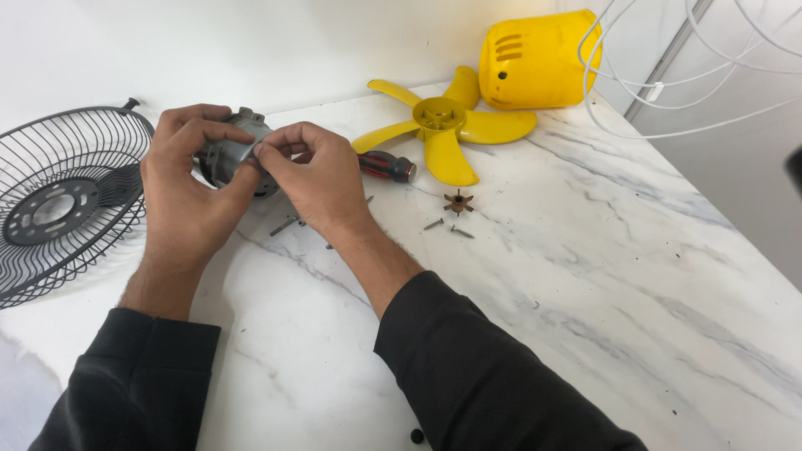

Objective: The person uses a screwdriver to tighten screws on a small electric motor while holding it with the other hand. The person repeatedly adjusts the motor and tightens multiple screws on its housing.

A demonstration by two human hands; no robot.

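Note:
My left hand (184, 188) and my right hand (322, 179) both grip a small grey metal fan motor (230, 154), held just above the white marble table (543, 276). The left hand wraps it from the left; the right hand's fingertips pinch its top edge. Most of the motor is hidden by my fingers. Just right of my right hand lies a red and black screwdriver (388, 167). Loose screws (443, 225) and a long bolt (284, 225) lie on the table below my hands.
A black wire fan guard (63, 200) lies at the left. A yellow fan blade (443, 125) and a yellow motor cover (535, 58) sit at the back. A small brown star-shaped part (458, 201) is near the screws. White cables (668, 83) hang at the right.

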